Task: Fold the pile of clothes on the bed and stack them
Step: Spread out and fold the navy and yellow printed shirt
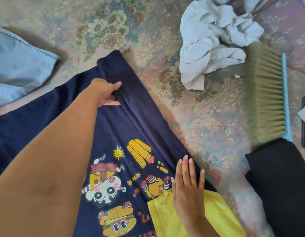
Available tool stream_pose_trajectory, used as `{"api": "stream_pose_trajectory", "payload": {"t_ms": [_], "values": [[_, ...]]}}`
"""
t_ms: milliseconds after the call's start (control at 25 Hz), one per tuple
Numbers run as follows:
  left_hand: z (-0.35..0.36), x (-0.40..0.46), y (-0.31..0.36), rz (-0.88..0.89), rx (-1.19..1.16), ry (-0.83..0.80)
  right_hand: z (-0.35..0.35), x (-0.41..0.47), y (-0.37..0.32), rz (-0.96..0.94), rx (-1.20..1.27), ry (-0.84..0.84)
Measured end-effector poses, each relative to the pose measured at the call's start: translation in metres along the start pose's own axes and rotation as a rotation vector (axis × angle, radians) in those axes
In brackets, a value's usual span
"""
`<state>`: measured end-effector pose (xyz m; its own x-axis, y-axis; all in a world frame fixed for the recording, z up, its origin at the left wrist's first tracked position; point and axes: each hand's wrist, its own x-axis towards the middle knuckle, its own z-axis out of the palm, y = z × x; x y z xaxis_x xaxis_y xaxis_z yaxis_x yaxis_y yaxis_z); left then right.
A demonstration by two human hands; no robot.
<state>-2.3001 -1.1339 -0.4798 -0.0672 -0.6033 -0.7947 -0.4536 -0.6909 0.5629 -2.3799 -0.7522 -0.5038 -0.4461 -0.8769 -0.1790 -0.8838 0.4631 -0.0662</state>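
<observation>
Navy shirt [124,120] fold pinched in left hand [106,93], right hand [187,189] flat beside it, fingers straight, left fingertips hidden under cloth

Matt navy cloth shirt [139,117] with rubbery printed cartoons; bed [114,23] covered in woven floral fabric; brush [266,93] with stiff bristles, plastic back.

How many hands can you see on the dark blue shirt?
2. The left hand grips the navy shirt at its far fold; the right hand lies flat on its near right edge.
</observation>
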Motion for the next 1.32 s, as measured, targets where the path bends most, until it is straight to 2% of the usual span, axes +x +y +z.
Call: {"api": "stream_pose_trajectory", "payload": {"t_ms": [120, 320, 400, 480, 560, 600, 680, 840, 960, 1040, 1120, 1200, 1320], "values": [[-0.005, 0.008, 0.007, 0.141, -0.007, 0.103, 0.005, 0.0, -0.005, -0.036, 0.014, -0.008], [0.019, -0.025, -0.03, 0.2, 0.069, 0.253, -0.001, -0.001, 0.0, -0.119, 0.135, -0.009], [0.038, -0.067, -0.073, 0.177, 0.07, 0.165, -0.007, -0.006, 0.014, -0.102, 0.224, 0.011], [0.056, -0.12, -0.128, 0.06, 0.086, -0.063, -0.012, -0.012, 0.04, -0.031, 0.244, 0.008], [0.069, -0.17, -0.184, 0.007, 0.196, -0.249, -0.016, -0.02, 0.065, 0.021, 0.234, -0.008], [0.072, -0.191, -0.206, 0.02, 0.269, -0.281, -0.017, -0.024, 0.076, 0.042, 0.251, -0.011], [0.074, -0.221, -0.241, 0.019, 0.337, -0.242, -0.024, -0.033, 0.094, 0.111, 0.333, -0.032], [0.084, -0.259, -0.292, -0.198, 0.133, -0.145, -0.043, -0.055, 0.12, 0.276, 0.459, -0.269], [0.118, -0.286, -0.305, -0.144, 0.143, 0.041, -0.051, -0.062, 0.124, 0.27, 0.47, -0.403], [0.138, -0.3, -0.309, -0.1, 0.112, 0.175, -0.053, -0.06, 0.122, 0.285, 0.441, -0.417], [0.148, -0.312, -0.322, -0.118, 0.248, 0.259, -0.052, -0.06, 0.124, 0.288, 0.378, -0.429], [0.15, -0.316, -0.339, -0.114, 0.416, 0.294, -0.05, -0.063, 0.124, 0.23, 0.319, -0.436], [0.153, -0.314, -0.348, -0.072, 0.467, 0.335, -0.048, -0.066, 0.121, 0.199, 0.218, -0.395]]}}
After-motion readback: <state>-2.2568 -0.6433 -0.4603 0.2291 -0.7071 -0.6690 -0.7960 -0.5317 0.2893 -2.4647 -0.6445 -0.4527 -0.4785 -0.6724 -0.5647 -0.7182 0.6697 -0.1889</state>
